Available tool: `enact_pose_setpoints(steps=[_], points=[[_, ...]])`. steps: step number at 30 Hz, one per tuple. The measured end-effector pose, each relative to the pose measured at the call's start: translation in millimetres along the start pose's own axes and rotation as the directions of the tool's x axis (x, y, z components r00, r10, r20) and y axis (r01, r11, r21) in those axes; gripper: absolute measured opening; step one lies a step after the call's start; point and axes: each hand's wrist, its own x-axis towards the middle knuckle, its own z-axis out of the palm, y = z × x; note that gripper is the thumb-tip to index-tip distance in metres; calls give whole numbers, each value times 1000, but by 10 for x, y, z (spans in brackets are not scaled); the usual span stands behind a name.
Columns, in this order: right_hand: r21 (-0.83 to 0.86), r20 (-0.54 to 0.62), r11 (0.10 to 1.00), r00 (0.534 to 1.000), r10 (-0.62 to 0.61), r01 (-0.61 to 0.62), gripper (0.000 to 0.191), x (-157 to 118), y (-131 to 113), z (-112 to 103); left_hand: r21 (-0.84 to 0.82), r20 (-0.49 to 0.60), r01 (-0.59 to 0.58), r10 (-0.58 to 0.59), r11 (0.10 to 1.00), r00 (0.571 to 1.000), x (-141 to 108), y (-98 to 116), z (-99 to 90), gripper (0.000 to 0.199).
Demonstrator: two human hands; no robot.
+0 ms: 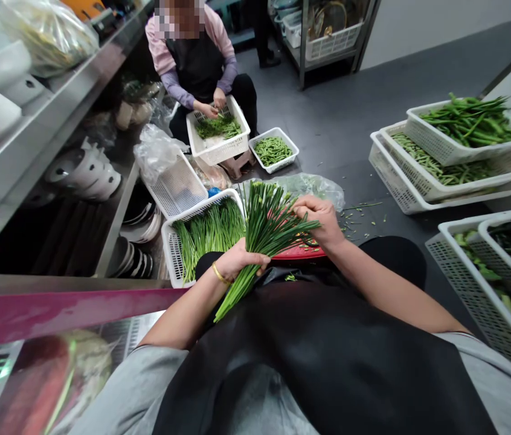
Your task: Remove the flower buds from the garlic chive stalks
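A thick bunch of green flowering chives (267,220) fans out over my lap, its stem ends pointing down toward me. My left hand (244,261), with a gold bangle at the wrist, is wrapped round the lower stems. At the far right of the bunch, my right hand (322,222) is closed in a pinch on the tips of some chives. Beneath the bunch lies a red plastic surface (298,252), mostly covered. Close by on the left, a white basket (173,261) holds more chives in a neat layer.
Ahead, a seated person (199,66) handles greens over a white basket (219,154). A smaller basket of cut beans (273,151) sits beside it. Stacked vegetable baskets (412,192) stand at right. Steel shelving (69,103) with dishes runs along the left. Trimmings and a plastic bag (323,187) lie on the floor.
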Motion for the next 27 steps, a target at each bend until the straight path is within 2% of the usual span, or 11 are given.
enact_pose_setpoints(steps=[3,5,8,10,12,14,16,17,23,25,27], points=[[-324,169,912,964,-204,250,16,90,109,-53,-1,-3,9,-9,1000,1000,-13,6,26,30],[-378,199,887,959,-202,265,13,204,161,-218,-5,8,13,-13,1000,1000,-24,5,39,29],[-285,53,947,989,-137,146,14,328,123,-583,-25,13,8,-7,1000,1000,-34,0,30,28],[-285,-26,940,979,-203,187,23,320,0,-796,-32,17,4,-3,999,1000,-27,1,8,28],[-361,-21,859,918,-397,363,22,256,-167,-903,-21,46,3,-2,1000,999,-9,4,-15,28],[-431,83,706,804,-589,562,12,194,-319,-889,-6,74,6,-5,1000,997,13,6,-23,28],[-465,220,569,712,-667,678,8,177,-409,-799,-2,84,15,-15,1000,996,26,11,-12,29],[-479,274,534,697,-663,696,8,186,-424,-745,-6,82,22,-21,1000,996,28,15,-1,29],[-499,350,539,727,-591,678,17,228,-274,-507,25,87,51,-53,998,995,0,58,69,28],[-466,249,653,797,-551,597,17,213,-197,-440,33,73,41,-44,999,996,0,68,81,27],[-300,58,844,892,-449,445,16,204,-126,-398,32,56,31,-33,999,998,4,72,90,27]])
